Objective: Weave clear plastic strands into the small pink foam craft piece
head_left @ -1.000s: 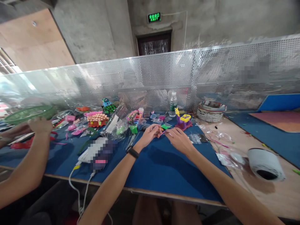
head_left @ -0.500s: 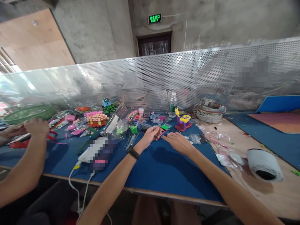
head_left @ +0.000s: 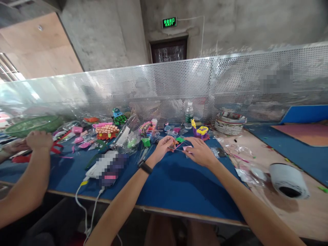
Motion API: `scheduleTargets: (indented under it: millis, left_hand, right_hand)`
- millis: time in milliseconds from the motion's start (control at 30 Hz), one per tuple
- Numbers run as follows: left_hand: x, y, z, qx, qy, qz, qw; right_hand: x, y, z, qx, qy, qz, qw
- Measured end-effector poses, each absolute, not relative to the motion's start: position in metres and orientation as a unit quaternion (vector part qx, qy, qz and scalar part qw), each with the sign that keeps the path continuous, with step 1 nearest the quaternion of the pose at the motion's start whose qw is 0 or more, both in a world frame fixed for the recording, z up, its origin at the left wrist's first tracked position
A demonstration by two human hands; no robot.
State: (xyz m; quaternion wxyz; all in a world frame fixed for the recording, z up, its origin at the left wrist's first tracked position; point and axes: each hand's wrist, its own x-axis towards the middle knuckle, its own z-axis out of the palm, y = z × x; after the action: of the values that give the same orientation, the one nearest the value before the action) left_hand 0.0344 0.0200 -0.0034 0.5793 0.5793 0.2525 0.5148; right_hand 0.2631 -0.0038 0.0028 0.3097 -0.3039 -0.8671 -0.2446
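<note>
Over the blue mat, my left hand, with a dark band on its wrist, pinches a thin pink strip. My right hand is raised just to the right, its fingers closed at a small pale pink piece. A fine clear strand seems to run between the two hands; its ends are hidden. Behind the fingers lies a bright green piece. A purple and yellow clay figure stands just beyond my right hand.
A water bottle, a woven basket and a perforated metal screen are at the back. Clay figures and plastic bags crowd the left. A cabled device lies nearer. Another person's hands work at far left. A white pot lies right.
My right hand has lifted and drawn slightly right, away from the left, and a pale pink piece now shows at its fingers. My left hand stays nearly in place.
</note>
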Motion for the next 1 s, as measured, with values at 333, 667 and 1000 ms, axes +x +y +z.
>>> scheduleTargets:
  millis: [333,667,1000]
  left_hand:
    - [0.035,0.017,-0.001,0.583,0.279,0.486,0.589]
    - [0.045,0.005,0.012,0.502,0.274,0.501,0.649]
    - [0.051,-0.008,0.015,0.479,0.218,0.506,0.684]
  right_hand:
    - [0.263,0.001,-0.007,-0.336,-0.886,-0.217,0.233]
    - [0.285,0.008,0.013,-0.348,-0.694,0.191,0.601]
    - [0.269,0.003,0.003,-0.403,-0.748,0.328,0.414]
